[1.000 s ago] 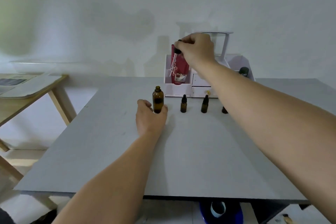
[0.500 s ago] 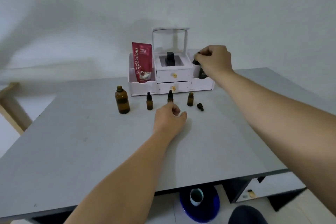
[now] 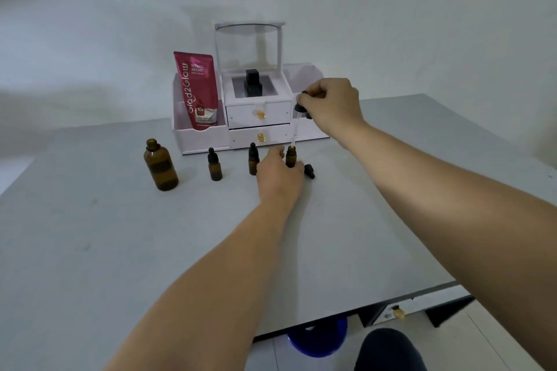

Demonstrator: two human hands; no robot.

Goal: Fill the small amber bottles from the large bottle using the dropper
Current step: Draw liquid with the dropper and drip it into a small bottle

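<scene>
The large amber bottle (image 3: 160, 166) stands uncapped at the left of the grey table (image 3: 120, 235). Three small amber bottles stand in a row to its right: the left one (image 3: 215, 165) and the middle one (image 3: 253, 159) are capped, the right one (image 3: 291, 155) is uncapped. My left hand (image 3: 278, 175) grips the base of the right small bottle. My right hand (image 3: 333, 105) pinches the black bulb of the dropper (image 3: 296, 123), whose glass tip hangs just above that bottle's mouth. A loose black cap (image 3: 309, 171) lies right of my left hand.
A white drawer organiser (image 3: 256, 117) stands at the back of the table, holding a red tube (image 3: 197, 90) and a black bottle (image 3: 253, 84). A blue bucket (image 3: 316, 340) sits on the floor under the table's front edge.
My left hand left the large bottle and moved right to grip the uncapped small bottle. My right hand carried the dropper right and down to just over its mouth. My view turned right.
</scene>
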